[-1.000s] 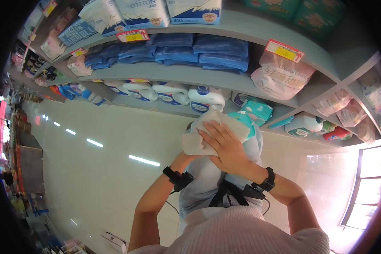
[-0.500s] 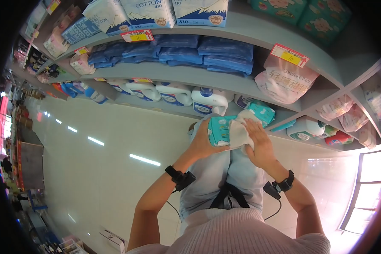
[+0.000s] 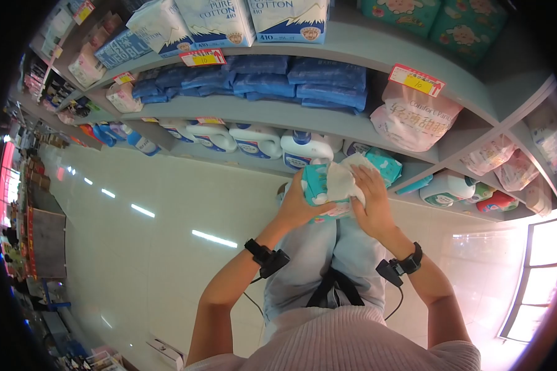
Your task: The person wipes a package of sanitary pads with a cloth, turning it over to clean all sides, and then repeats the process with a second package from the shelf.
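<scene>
A teal pack with white patterning [image 3: 315,181] is in my left hand [image 3: 296,207], thumb along its near side and fingers around its left end. My right hand [image 3: 375,204] presses a white cloth [image 3: 340,181] against the pack's right part, with the fingers stretched over the cloth. The cloth hides much of the pack's top. Just beyond my right hand, another teal pack [image 3: 385,166] sits on the bottom shelf. Both hands are above my knees, in front of the shelves.
White detergent jugs [image 3: 254,141] line the bottom shelf ahead. Blue packets [image 3: 266,83] are stacked above them, beside a pink-white bag [image 3: 414,120]. Cotton tissue packs [image 3: 288,21] stand higher up. A shelf divider [image 3: 476,148] runs at the right. Pale tiled floor [image 3: 142,247] lies to the left.
My right hand has shifted a little left and nearer with the cloth, its thumb now closer to the pack. The pack has tilted slightly, showing more of its near side.
</scene>
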### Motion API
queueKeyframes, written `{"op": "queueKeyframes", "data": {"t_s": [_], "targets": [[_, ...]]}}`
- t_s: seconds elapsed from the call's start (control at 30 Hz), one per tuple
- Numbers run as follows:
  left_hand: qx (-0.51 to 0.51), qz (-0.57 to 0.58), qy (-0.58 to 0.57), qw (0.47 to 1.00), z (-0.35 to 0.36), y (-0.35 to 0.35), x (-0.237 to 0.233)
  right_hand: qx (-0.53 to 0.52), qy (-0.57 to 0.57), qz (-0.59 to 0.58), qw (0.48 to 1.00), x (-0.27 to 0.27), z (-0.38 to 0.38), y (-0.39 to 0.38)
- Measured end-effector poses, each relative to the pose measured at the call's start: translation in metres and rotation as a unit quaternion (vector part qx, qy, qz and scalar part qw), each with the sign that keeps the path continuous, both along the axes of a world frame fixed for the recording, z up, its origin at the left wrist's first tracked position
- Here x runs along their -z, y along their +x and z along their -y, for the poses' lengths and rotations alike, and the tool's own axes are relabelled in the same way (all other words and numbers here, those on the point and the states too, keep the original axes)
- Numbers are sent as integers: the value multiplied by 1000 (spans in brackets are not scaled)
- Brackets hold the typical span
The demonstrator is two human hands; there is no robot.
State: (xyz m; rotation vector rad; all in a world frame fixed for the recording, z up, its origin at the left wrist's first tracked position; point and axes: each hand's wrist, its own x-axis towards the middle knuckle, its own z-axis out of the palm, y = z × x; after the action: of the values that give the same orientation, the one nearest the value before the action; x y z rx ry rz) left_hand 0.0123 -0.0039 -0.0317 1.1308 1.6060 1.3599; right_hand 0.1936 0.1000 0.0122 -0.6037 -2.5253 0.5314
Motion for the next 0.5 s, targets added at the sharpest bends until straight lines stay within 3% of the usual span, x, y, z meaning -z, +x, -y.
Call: {"op": "queueKeyframes", "data": {"t_s": [0.13, 0.2, 0.23, 0.3, 0.33, 0.4, 0.43, 0.5], "targets": [[-3, 40, -68, 997, 2, 9, -19, 15, 36, -1, 999, -24, 1, 0], [11, 183, -79, 980, 2, 16, -21, 10, 26, -5, 1000, -28, 2, -3], [14, 183, -78, 980, 1, 15, -21, 6, 17, -9, 1000, -30, 3, -5], [5, 114, -244, 963, 2, 12, -18, 11, 10, -5, 1000, -1, -3, -9], [14, 116, -244, 963, 5, 11, -15, 14, 4, 0, 1000, 9, -6, -10], [-31, -160, -181, 970, 12, 3, -11, 42, -23, 9, 999, 18, -17, -17], [-22, -157, -180, 971, 17, -3, -11, 61, -57, 11, 996, 19, -20, -21], [55, -150, -60, 985, 25, -14, -14, 66, -49, 7, 997, 17, -21, -27]]}}
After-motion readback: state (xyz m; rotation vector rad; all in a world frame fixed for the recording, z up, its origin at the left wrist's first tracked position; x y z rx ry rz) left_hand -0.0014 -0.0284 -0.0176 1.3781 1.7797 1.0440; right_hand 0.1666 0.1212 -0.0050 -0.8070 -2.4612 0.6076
